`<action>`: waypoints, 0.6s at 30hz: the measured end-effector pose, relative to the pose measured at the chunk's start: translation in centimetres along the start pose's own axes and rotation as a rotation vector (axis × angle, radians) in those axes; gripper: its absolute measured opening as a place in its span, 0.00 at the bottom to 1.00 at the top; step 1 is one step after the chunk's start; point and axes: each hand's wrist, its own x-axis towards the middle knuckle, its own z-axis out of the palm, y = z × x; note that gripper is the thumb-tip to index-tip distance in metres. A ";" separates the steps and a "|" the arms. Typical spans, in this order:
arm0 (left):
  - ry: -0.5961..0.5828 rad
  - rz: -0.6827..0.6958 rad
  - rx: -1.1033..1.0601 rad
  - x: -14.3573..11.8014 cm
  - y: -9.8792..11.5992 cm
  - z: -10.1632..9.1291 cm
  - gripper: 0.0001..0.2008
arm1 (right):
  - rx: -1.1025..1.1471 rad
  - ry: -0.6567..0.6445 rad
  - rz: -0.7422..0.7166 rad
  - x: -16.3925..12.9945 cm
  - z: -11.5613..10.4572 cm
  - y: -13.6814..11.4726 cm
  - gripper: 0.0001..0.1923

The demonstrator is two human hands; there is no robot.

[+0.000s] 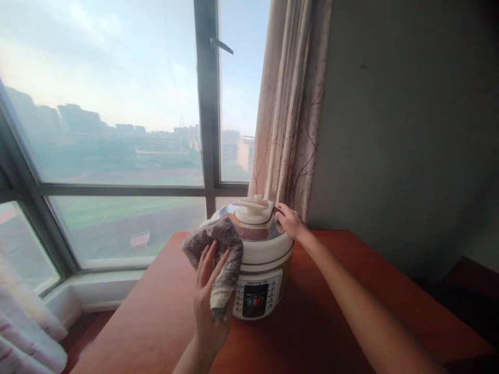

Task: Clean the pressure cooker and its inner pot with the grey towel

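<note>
A white electric pressure cooker point(253, 259) stands upright on the reddish-brown table, its front panel facing me. Its shiny lid point(255, 232) is on and carries a cream handle point(253, 208). My left hand point(210, 291) is closed on a grey-brown fluffy cloth point(222, 234), which lies against the cooker's left front side, over the lid's edge. Part of the cloth hangs down beside the panel. With curled fingers, my right hand point(289, 221) grips the right edge of the cooker at lid height; the fingertips are partly hidden.
The wooden table point(156, 311) extends around the cooker. Behind it are a large window point(117, 104) with a handle point(222, 45) and a beige curtain point(288, 104). A grey wall point(397, 130) rises on the right. Pale curtain fabric point(27, 332) hangs at the lower left.
</note>
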 end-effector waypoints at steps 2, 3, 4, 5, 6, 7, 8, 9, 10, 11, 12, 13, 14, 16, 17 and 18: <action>0.001 0.130 0.076 0.3 1.4 0.9 0.37 | 0.007 0.003 -0.002 0.0 0.0 0.0 0.23; -0.061 0.231 0.124 0.8 1.9 1.1 0.40 | 0.013 0.009 -0.001 0.0 0.0 0.0 0.23; -0.134 0.326 0.169 1.5 2.3 1.2 0.43 | 0.019 0.017 0.002 0.0 0.0 0.0 0.23; -0.203 0.401 0.205 2.3 2.6 1.2 0.45 | 0.026 0.026 0.008 0.0 0.0 0.1 0.23; -0.266 0.449 0.229 3.3 2.9 1.1 0.47 | 0.035 0.036 0.016 0.0 0.0 0.2 0.23; -0.315 0.468 0.242 4.3 3.1 0.9 0.47 | 0.045 0.046 0.024 -0.1 0.1 0.2 0.24; -0.347 0.466 0.245 5.3 3.3 0.6 0.48 | 0.056 0.055 0.032 -0.1 0.1 0.3 0.24; -0.358 0.453 0.240 6.3 3.3 0.3 0.48 | 0.067 0.063 0.038 -0.1 0.1 0.4 0.25; -0.353 0.431 0.235 7.2 3.3 0.0 0.47 | 0.078 0.070 0.043 -0.2 0.2 0.4 0.25; -0.329 0.402 0.232 7.9 3.1 -0.4 0.46 | 0.088 0.077 0.046 -0.2 0.2 0.4 0.25; -0.296 0.366 0.232 8.6 2.7 -0.7 0.44 | 0.098 0.083 0.050 -0.2 0.2 0.4 0.25; -0.254 0.328 0.231 9.1 2.2 -1.0 0.41 | 0.107 0.089 0.054 -0.2 0.3 0.4 0.25; -0.210 0.291 0.224 9.5 1.5 -1.2 0.39 | 0.117 0.095 0.060 -0.2 0.3 0.4 0.25; -0.129 0.237 0.193 9.8 0.1 -1.6 0.33 | 0.141 0.107 0.073 -0.1 0.4 0.4 0.26; -0.095 0.229 0.173 9.8 -0.5 -1.6 0.31 | 0.155 0.113 0.080 -0.1 0.5 0.4 0.25; -0.066 0.233 0.156 9.6 -1.0 -1.6 0.30 | 0.172 0.122 0.085 -0.1 0.5 0.4 0.25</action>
